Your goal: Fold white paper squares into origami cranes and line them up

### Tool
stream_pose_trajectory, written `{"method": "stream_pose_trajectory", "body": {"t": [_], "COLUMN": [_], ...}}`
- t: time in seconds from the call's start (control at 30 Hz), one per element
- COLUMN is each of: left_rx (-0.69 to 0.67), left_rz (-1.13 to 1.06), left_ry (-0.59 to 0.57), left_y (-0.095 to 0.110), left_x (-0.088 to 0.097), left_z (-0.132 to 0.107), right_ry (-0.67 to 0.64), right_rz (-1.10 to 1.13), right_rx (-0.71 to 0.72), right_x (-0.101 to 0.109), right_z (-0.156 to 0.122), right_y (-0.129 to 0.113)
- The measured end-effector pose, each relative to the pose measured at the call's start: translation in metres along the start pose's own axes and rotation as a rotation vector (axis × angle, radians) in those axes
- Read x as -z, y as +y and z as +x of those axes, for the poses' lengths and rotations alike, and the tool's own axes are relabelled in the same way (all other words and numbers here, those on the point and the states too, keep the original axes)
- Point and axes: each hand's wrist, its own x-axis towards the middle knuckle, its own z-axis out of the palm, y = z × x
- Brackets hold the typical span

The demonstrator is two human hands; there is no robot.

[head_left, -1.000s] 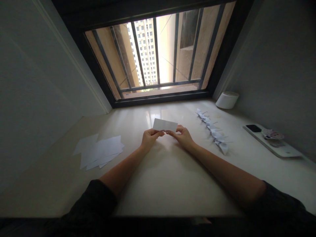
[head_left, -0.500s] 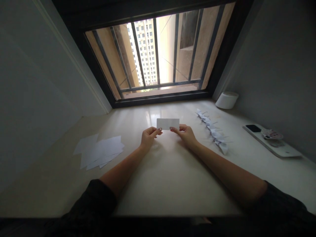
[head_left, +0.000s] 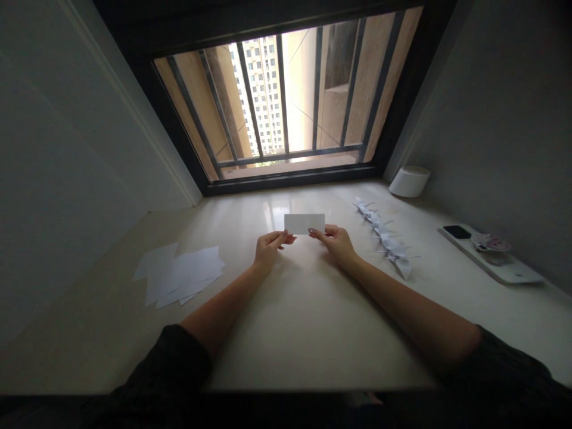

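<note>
A small white rectangle of paper [head_left: 300, 223], wider than it is tall, is held up between my two hands above the pale tabletop [head_left: 286, 333]. My left hand [head_left: 269, 246] pinches its lower left corner between thumb and fingers. At the lower right, my right hand [head_left: 336, 242] grips it, the thumb lying on the near face and the fingers behind. To the right runs a row of folded white paper cranes [head_left: 383, 234], apart from my hand. Loose white paper sheets [head_left: 185, 271] lie overlapping to the left of my left forearm.
At the right lies a white phone [head_left: 509, 269] with a round grip on its back. A white rounded object [head_left: 409, 181] stands in the far right corner. Walls bound both sides, and a dark-framed window [head_left: 286, 177] with bars is at the back.
My left thumb has slid slightly left, toward the paper's corner. The right thumb has shifted a little. The paper stays almost in place; the sheets and cranes have not moved.
</note>
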Motion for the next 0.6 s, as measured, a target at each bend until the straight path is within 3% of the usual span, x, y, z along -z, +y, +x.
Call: {"method": "stream_pose_trajectory", "body": {"t": [0.13, 0.23, 0.4, 0.5, 0.6], "left_rx": [-0.03, -0.057, -0.082, -0.059, -0.024], "left_rz": [-0.056, -0.029, 0.092, 0.096, 0.034], "left_ry": [0.139, 0.113, -0.078, -0.15, -0.135], "left_y": [-0.005, -0.005, 0.001, 0.002, 0.001], "left_x": [0.004, 0.004, -0.001, -0.003, -0.002], "left_z": [0.004, 0.004, -0.003, -0.004, -0.001], "right_ry": [0.142, 0.184, 0.182, 0.047, -0.082], "right_rz": [0.054, 0.024, -0.305, -0.476, -0.571], "right_rx": [-0.103, -0.054, 0.392, 0.6, 0.707], "right_x": [0.007, 0.01, 0.002, -0.002, -0.003], "right_z": [0.002, 0.002, -0.008, -0.015, -0.018], "right_y": [-0.004, -0.007, -0.012, -0.016, -0.017]}}
